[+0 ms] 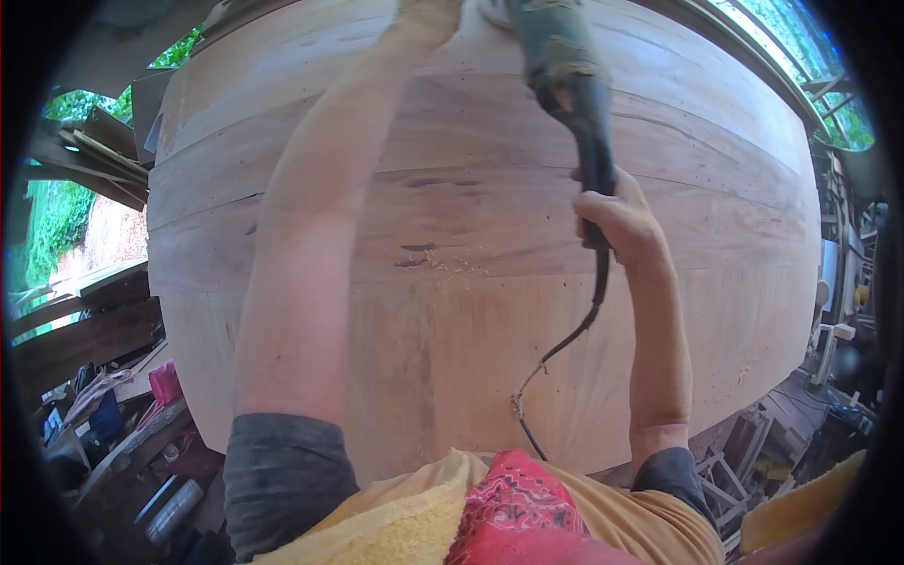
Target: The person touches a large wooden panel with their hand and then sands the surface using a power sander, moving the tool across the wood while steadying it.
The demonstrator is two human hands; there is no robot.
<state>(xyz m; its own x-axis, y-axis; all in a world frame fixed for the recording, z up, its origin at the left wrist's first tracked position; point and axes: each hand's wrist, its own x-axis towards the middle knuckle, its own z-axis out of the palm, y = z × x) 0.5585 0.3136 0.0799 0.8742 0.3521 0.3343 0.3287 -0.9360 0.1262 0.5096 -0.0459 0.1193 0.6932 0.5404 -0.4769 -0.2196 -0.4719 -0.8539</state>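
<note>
My right hand [617, 217] is wrapped round the black rear handle of a green angle grinder [560, 52]. The tool points away from me, and its front end runs out of the top of the view. A pale rounded edge [494, 11] shows beside its head. Stretched far forward, my left hand [428, 21] is cut off at the top edge just left of the tool, so its fingers are hidden. Beneath both arms spreads a broad surface of wooden planks [452, 217] with dark gouges and scattered wood crumbs. A black power cord [570, 337] hangs from the handle toward my body.
Metal cylinders [174, 504], a pink item [165, 383] and other clutter lie at the lower left. Stacked timber [108, 151] stands on the left. Wooden frames and scraps [744, 447] fill the lower right. A red bandana [518, 508] hangs at my chest.
</note>
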